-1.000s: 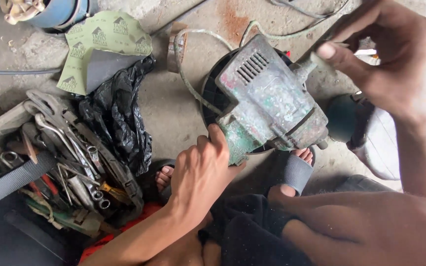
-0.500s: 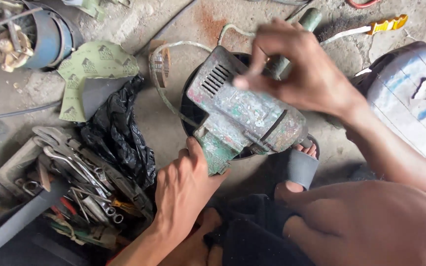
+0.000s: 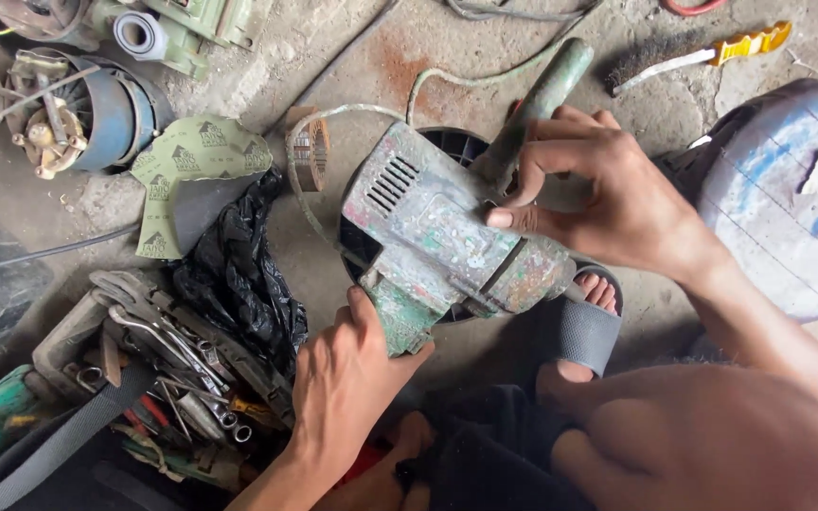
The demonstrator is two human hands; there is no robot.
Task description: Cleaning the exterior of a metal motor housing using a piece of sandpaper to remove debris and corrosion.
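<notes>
The left hand clamps its thumb and fingers around the lower end of a worn green power tool, which lies over a round black part on the concrete floor. The right hand lies on the tool's upper side, fingers curled against its green side handle, thumb pressed on the housing. Left of the left hand sits a tool bag of wrenches, with a black plastic bag just above it. Beyond the right hand lies a yellow-handled wire brush.

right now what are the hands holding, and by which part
Both hold the worn green power tool: the left hand grips its lower end, the right hand presses on its upper body near the side handle.
</notes>
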